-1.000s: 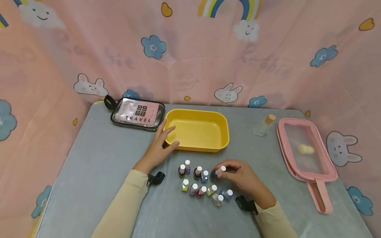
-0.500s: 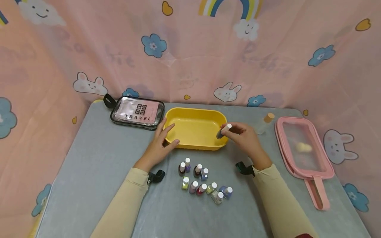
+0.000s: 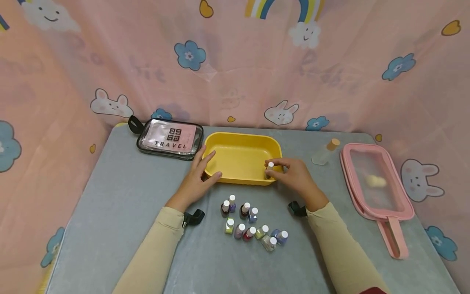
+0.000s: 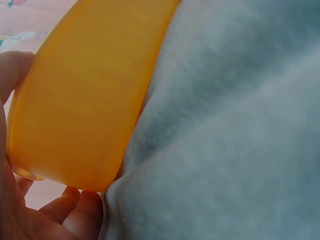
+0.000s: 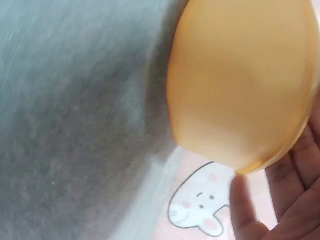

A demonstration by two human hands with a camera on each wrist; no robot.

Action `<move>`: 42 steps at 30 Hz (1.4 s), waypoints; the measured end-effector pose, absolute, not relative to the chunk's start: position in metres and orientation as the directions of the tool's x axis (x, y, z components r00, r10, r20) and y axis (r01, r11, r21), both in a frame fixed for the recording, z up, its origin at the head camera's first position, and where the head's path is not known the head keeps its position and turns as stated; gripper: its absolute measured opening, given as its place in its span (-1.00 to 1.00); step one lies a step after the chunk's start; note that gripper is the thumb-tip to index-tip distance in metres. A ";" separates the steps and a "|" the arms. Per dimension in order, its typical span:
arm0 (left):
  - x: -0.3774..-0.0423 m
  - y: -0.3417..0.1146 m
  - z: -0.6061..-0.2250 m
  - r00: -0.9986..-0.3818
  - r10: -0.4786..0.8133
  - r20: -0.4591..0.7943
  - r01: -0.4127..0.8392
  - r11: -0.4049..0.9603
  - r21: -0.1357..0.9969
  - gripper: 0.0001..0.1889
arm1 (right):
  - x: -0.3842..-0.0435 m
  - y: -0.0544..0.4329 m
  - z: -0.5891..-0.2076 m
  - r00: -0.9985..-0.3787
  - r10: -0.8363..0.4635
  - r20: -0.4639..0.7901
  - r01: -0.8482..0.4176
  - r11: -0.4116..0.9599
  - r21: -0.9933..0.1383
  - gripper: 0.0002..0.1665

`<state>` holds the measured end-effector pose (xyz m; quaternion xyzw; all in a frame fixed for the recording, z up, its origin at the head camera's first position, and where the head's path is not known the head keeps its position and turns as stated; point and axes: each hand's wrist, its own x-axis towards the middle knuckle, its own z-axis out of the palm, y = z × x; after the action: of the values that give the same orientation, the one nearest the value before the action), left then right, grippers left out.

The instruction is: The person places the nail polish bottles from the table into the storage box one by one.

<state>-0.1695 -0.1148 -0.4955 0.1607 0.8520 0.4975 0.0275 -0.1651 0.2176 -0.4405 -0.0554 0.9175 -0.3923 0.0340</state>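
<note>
My left hand [image 3: 194, 179] spreads its fingers over the left end of a yellow plastic basin [image 3: 242, 136], touching its rim and outer wall; the left wrist view has fingers against the basin's end wall [image 4: 85, 100]. At the basin's near right corner, my right hand [image 3: 295, 175] pinches a white-capped nail polish bottle [image 3: 270, 165], low inside the rim. Fingers partly hide this bottle, and the basin wall [image 5: 240, 75] blocks it in the right wrist view. Several nail polish bottles [image 3: 240, 231] in various colours stand or lean in a loose group on the table in front of the basin.
A black-edged clear travel pouch [image 3: 169, 139] lies left of the basin. To the right are a clear bottle with a wooden-looking cap [image 3: 333, 144] and a pink zip pouch [image 3: 378, 183] with a strap. Grey cloth covers the table [image 3: 121, 196]; a patterned pink curtain [image 3: 227, 81] hangs behind.
My right hand has lifted a dark nail polish bottle from the group, carried it over the basin's right side and lowered it inside. My left hand has stayed at the basin's left end.
</note>
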 end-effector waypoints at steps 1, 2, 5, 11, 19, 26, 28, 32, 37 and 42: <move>-0.169 -0.115 -0.496 -0.946 0.303 0.113 0.247 0.454 0.856 -0.19 | -0.164 0.217 -0.440 -0.991 -0.132 -0.029 -0.072 0.699 -0.712 -0.56; -0.169 -0.115 -0.496 -0.946 0.304 0.112 0.247 0.455 0.855 -0.19 | -0.164 0.217 -0.440 -0.990 -0.134 -0.039 -0.069 0.710 -0.700 -0.55; -0.169 -0.115 -0.496 -0.947 0.303 0.108 0.244 0.456 0.856 -0.18 | -0.162 0.216 -0.439 -0.991 -0.121 -0.061 -0.046 0.723 -0.689 -0.55; -0.170 -0.114 -0.495 -0.948 0.300 0.103 0.239 0.462 0.854 -0.18 | -0.162 0.214 -0.441 -0.992 -0.109 -0.062 -0.036 0.716 -0.698 -0.55; -0.170 -0.114 -0.497 -0.949 0.298 0.107 0.240 0.456 0.857 -0.18 | -0.135 0.222 -0.430 -0.994 -0.100 0.036 -0.092 0.643 -0.760 -0.24; -0.169 -0.113 -0.494 -0.948 0.303 0.102 0.237 0.450 0.861 -0.18 | -0.062 0.238 -0.429 -0.957 -0.250 0.146 -0.255 0.487 -0.835 -0.39; -0.168 -0.113 -0.493 -0.948 0.302 0.105 0.239 0.451 0.860 -0.18 | -0.044 0.240 -0.434 -0.937 -0.311 0.157 -0.289 0.444 -0.848 -0.40; -0.168 -0.112 -0.491 -0.947 0.302 0.108 0.241 0.450 0.860 -0.19 | -0.016 0.244 -0.443 -0.926 -0.353 0.134 -0.279 0.400 -0.873 -0.42; -0.168 -0.112 -0.490 -0.948 0.302 0.099 0.233 0.449 0.862 -0.19 | 0.003 0.242 -0.454 -0.938 -0.339 0.071 -0.212 0.398 -0.893 -0.49; -0.168 -0.113 -0.492 -0.945 0.307 0.114 0.246 0.439 0.864 -0.18 | 0.008 0.237 -0.460 -0.966 -0.260 0.005 -0.121 0.434 -0.893 -0.54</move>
<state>-0.1680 -0.1130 -0.4915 0.1631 0.8477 0.5039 0.0299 0.0082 0.2372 -0.4598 -0.1129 0.8440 -0.5200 0.0666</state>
